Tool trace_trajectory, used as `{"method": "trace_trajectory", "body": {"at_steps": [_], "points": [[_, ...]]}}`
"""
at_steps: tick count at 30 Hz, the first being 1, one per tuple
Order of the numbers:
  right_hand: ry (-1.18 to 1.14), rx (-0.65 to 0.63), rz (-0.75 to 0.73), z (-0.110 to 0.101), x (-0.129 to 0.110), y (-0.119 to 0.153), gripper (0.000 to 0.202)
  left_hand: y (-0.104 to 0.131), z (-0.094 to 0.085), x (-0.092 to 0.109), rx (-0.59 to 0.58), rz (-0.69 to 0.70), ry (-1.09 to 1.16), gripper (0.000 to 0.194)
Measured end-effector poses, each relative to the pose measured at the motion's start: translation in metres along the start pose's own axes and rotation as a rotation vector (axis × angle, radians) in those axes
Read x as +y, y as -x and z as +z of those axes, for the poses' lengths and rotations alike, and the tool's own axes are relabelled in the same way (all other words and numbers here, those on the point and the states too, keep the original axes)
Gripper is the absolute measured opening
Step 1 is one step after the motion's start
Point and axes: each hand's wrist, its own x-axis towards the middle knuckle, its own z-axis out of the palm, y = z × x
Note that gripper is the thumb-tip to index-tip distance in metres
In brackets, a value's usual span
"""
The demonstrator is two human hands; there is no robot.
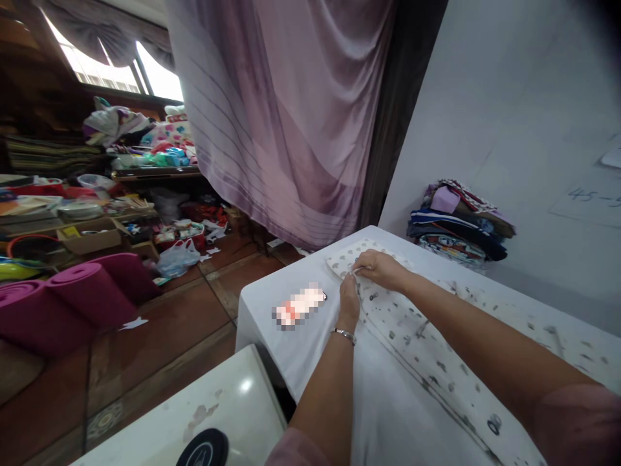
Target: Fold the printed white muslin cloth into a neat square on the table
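Observation:
A long white cloth with small grey prints (412,349) lies over the white-covered table, running from the far end toward the lower right. At its far left edge, the fingers of my left hand (349,298) are closed on the cloth's border. My right hand (381,268) pinches the same border just beside them, and the fingertips of both hands nearly meet. A bracelet (343,334) circles my left wrist. To the left of my hands, a blurred-out pink and white object (298,307) rests on the table cover.
Folded clothes (456,223) are stacked by the wall at the table's far right side. A purple curtain (291,116) hangs behind the table. A white surface with a black round object (204,448) stands at the lower left. Pink rolled mats (82,298) lie on the left.

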Motion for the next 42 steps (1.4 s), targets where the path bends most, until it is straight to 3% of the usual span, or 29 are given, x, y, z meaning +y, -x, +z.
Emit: {"method": "trace_trajectory", "body": {"at_steps": [7, 12, 16, 22, 28, 34, 38, 42], "points": [[-0.005, -0.016, 0.084, -0.001, 0.001, -0.003, 0.013, 0.004, 0.002, 0.006, -0.073, 0.019, 0.013, 0.027], [0.013, -0.005, -0.024, 0.001, 0.01, -0.007, 0.009, 0.008, 0.002, 0.01, -0.09, 0.037, -0.035, 0.026], [-0.019, 0.025, -0.013, 0.003, 0.017, -0.01, 0.019, 0.009, 0.002, 0.009, -0.101, 0.035, -0.095, 0.016], [-0.154, 0.081, 0.182, 0.017, 0.013, -0.005, 0.034, 0.004, -0.001, 0.004, 0.026, 0.042, -0.194, 0.02], [-0.428, -0.07, 0.287, 0.022, 0.017, 0.008, 0.035, 0.007, 0.003, 0.007, -0.068, -0.007, -0.11, 0.017], [-0.309, -0.214, 0.231, 0.002, 0.027, 0.019, 0.04, 0.007, 0.002, 0.019, -0.119, -0.069, 0.032, 0.014], [-0.14, -0.366, 0.282, -0.011, 0.034, 0.036, 0.051, 0.002, -0.004, 0.015, -0.056, -0.042, 0.046, 0.016], [0.058, -0.421, 0.337, -0.022, 0.05, 0.058, 0.041, -0.003, -0.006, 0.003, 0.09, -0.137, 0.191, 0.009]]}}
